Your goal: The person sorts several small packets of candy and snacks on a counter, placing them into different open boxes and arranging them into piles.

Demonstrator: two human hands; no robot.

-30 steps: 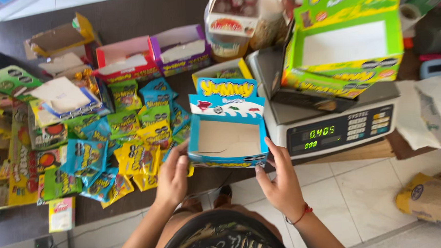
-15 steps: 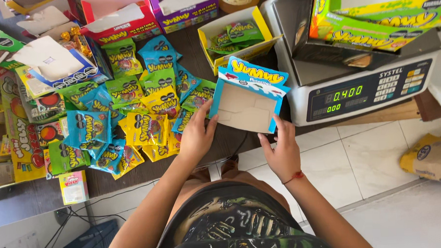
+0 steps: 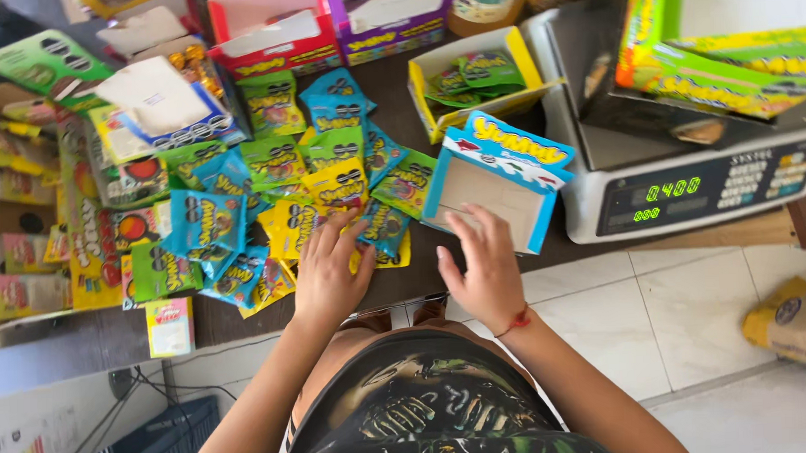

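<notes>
A: Status vs the earlier frames: we had both hands on the blue carton, lifted near the scale. Now the blue carton [image 3: 495, 189] lies on the desk [image 3: 400, 128], center-right of frame, open face up, looks empty, its right corner just beside the scale [image 3: 687, 185].

B: So we've let it go?

A: Left yes. Left hand [image 3: 329, 274] has moved to the candy packet pile [image 3: 286, 195], lower-center. Fingers spread, flat on the yellow packet [image 3: 335, 191] and the blue ones next to it. No pinch, nothing lifted.

B: Right?

A: Right hand [image 3: 485, 264] is open, fingers loosely spread, tips resting on the carton's lower edge/inner face. Touching, not gripping. Red string on the wrist.

B: Read on that?

A: Our guess: carton is parked, left hand is at the packets. Judgement only.

B: Other stuff nearby?

A: Yellow carton [image 3: 478, 76] w/ green packets above the blue one. Red carton [image 3: 267, 35] and purple carton [image 3: 391, 21] at top center. Green-yellow box [image 3: 728, 72] sits on the scale pan, display lit. More packets and boxes far left.
</notes>
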